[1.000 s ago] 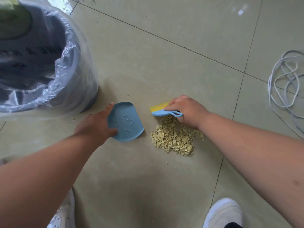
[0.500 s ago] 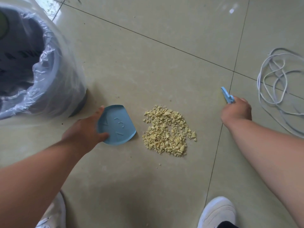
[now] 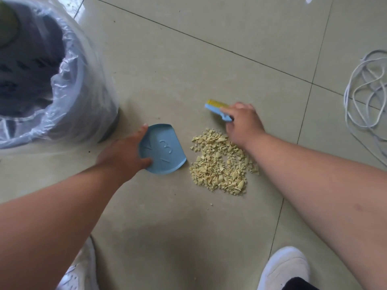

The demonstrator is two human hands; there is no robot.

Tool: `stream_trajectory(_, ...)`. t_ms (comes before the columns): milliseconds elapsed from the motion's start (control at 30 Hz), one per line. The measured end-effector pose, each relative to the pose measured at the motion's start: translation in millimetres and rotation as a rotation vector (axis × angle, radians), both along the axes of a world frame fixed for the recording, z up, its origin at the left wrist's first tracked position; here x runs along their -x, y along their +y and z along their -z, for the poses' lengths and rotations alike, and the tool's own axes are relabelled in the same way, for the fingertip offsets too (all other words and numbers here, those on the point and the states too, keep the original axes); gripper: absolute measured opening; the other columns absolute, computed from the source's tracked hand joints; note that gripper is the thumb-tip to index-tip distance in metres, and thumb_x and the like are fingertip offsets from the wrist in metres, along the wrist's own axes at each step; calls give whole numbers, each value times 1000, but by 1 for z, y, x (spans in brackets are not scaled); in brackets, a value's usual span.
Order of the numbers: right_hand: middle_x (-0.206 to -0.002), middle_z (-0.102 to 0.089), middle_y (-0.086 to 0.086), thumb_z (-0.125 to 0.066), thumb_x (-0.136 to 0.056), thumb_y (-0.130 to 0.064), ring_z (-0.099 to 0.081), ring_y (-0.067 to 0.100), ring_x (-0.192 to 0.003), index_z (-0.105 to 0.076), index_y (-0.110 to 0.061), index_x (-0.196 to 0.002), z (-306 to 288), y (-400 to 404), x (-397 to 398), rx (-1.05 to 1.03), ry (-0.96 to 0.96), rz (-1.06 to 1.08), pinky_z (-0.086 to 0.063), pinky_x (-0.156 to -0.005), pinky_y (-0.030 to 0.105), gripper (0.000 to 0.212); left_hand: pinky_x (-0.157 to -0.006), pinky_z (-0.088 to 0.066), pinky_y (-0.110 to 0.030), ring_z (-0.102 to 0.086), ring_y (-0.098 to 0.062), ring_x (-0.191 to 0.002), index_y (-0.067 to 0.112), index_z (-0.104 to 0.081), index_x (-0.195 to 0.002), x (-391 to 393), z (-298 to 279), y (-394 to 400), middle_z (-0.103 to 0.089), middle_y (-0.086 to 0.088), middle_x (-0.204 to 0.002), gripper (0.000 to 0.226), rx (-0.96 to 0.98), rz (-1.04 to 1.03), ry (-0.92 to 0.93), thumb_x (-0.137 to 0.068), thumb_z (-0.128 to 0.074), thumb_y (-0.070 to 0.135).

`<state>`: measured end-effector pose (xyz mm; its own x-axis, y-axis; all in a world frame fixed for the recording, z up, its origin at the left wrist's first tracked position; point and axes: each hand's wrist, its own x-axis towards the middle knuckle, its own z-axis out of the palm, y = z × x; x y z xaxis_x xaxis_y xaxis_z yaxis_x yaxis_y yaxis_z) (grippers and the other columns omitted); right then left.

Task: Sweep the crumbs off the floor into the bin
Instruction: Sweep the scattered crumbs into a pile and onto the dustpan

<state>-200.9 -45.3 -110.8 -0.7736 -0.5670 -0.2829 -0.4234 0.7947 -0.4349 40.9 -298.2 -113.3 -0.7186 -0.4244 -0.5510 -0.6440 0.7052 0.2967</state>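
Crumbs [image 3: 219,162] in one pile between one dustpan [image 3: 165,151] and one brush [image 3: 216,107].

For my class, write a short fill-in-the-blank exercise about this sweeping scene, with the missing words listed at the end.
1. The left hand holds a blue ____.
2. The right hand grips a small brush with ____ bristles.
3. The crumbs lie in a pile on the ____.
4. The bin is lined with a clear plastic ____.

Missing words: dustpan; yellow; floor; bag
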Motion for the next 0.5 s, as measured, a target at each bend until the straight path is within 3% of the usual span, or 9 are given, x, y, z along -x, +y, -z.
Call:
stream_trajectory(133,-116,-63,2,-62,-88,-7,-46,26,-113,-70,-27,-130,-3,-5,-38,29,-64,-261,-42,-100,33,48,-95,-52,-41,-63,-31,-123,56,-5,-162,-7,-4,3,-66,1,-142,113,36,13,-12,-75,-76,56)
stream_trajectory(300,-114,-66,3,-63,-85,-12,-49,30,-111,-74,-29,-124,-8,9,-65,-21,-67,-374,-41,-103,38,44,-92,-54,-40,-65,-33,-118,60,-5,-161,-26,-13,6,-67,-2,-138,109,24,-7,-55,-77,-74,55)
stream_trajectory(367,-107,-68,3,-62,-85,-8,-51,28,-106,-77,-27,-119,-11,12,-69,48,-65,-282,-40,-98,32,42,-90,-53,-39,-66,-33,-116,58,-7,-162,-34,-16,9,-68,-4,-136,106,29,-17,-51,-78,-72,54)
stream_trajectory(500,-106,-62,1,-54,-90,-6,-54,17,-97,-74,-27,-118,-15,11,-64,181,-111,182,-45,-84,15,41,-89,-53,-41,-67,-34,-114,55,-12,-162,-45,-21,12,-69,-6,-133,97,75,-11,-10,-81,-65,53)
